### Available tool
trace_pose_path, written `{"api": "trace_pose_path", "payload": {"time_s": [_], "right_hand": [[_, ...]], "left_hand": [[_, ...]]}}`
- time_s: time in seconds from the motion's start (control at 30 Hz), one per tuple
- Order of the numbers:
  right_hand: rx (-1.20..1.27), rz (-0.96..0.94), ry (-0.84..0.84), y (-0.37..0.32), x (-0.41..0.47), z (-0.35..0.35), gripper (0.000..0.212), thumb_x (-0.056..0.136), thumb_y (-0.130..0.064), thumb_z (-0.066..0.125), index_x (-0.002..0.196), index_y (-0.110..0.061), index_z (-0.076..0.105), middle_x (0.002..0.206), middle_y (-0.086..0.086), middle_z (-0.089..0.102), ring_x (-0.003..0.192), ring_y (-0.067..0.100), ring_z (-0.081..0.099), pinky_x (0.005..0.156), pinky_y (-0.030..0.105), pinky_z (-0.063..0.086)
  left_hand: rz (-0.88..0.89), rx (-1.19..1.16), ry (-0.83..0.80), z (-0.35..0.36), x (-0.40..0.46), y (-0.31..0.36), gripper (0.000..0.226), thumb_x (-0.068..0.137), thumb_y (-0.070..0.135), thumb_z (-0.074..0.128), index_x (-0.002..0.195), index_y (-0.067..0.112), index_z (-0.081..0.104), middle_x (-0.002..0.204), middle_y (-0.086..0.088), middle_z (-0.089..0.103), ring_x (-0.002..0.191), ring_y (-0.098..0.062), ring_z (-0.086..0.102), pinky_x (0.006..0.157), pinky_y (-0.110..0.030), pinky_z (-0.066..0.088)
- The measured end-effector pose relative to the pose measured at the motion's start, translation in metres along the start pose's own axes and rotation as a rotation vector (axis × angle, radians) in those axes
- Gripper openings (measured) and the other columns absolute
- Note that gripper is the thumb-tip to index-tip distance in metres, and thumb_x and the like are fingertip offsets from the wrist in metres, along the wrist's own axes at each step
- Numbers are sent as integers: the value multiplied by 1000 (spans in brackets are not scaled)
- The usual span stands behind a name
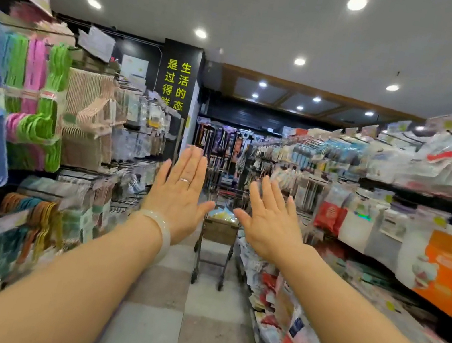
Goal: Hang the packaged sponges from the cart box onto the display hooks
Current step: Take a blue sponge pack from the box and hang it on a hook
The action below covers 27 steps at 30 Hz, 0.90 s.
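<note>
Here your left hand (181, 193) and right hand (270, 221) are both raised in front of you, backs toward the camera, fingers (194, 162) straight and released, holding nothing. The thumbs point toward each other with a gap between them. A ring (184, 180) sits on a left finger; a pale bangle (159, 232) circles the left wrist.

Task item: the cart (214, 248) stands down the aisle, well apart from your hands, seen through the gap between them. Dark metal frame on small wheels. A brown box (219, 230) rests in its basket. Packaged sponges (223, 214) show above the box rim as a pale yellow and light blue heap; detail too blurred to read.

Left side of the aisle: coloured hangers (36, 107) in green, pink and beige on the display racks. Right side: shelves (396, 189) of bagged goods, including an orange pack (448, 271). Floor (155, 325) in pale and grey checkered tiles.
</note>
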State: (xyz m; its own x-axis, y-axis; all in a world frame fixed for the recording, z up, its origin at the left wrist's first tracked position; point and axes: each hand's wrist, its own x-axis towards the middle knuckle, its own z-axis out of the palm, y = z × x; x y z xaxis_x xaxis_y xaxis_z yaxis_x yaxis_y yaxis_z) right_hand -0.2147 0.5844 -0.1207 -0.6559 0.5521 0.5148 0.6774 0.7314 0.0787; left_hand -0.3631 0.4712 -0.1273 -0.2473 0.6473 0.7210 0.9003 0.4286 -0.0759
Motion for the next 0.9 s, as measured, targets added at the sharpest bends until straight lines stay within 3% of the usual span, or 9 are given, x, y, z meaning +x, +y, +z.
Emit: {"api": "trace_pose_path", "payload": {"time_s": [0.13,0.33,0.67,0.9], "right_hand": [[14,21,-44,14,94,90,70,94,-58,15,149,-22,-6,158,1,-19,144,19,-20,116,45,-8],[33,82,-68,66,255,193,68,95,-55,18,150,-20,-4,158,4,-15,145,22,-16,116,46,-5],[38,249,-200,186,465,407,71,94,-59,18,150,-19,1,159,5,-14,145,22,-15,116,46,-3],[81,172,-293,228,663,540,71,94,-58,20,150,-19,1,159,6,-14,146,23,-14,117,46,-2]], "left_hand": [[32,0,-60,106,66,-26,76,94,56,16,145,12,-20,155,-4,-26,142,-18,-25,111,-36,-17],[51,-28,-94,240,213,-74,77,93,55,21,148,11,-12,157,-5,-18,144,-19,-18,116,-39,-6],[126,-99,-271,526,384,-85,78,94,54,27,148,12,-13,157,-4,-18,145,-19,-16,117,-40,-2],[81,-92,-357,695,525,-116,77,95,51,30,149,11,-7,158,-5,-16,145,-20,-15,118,-41,0]]}}
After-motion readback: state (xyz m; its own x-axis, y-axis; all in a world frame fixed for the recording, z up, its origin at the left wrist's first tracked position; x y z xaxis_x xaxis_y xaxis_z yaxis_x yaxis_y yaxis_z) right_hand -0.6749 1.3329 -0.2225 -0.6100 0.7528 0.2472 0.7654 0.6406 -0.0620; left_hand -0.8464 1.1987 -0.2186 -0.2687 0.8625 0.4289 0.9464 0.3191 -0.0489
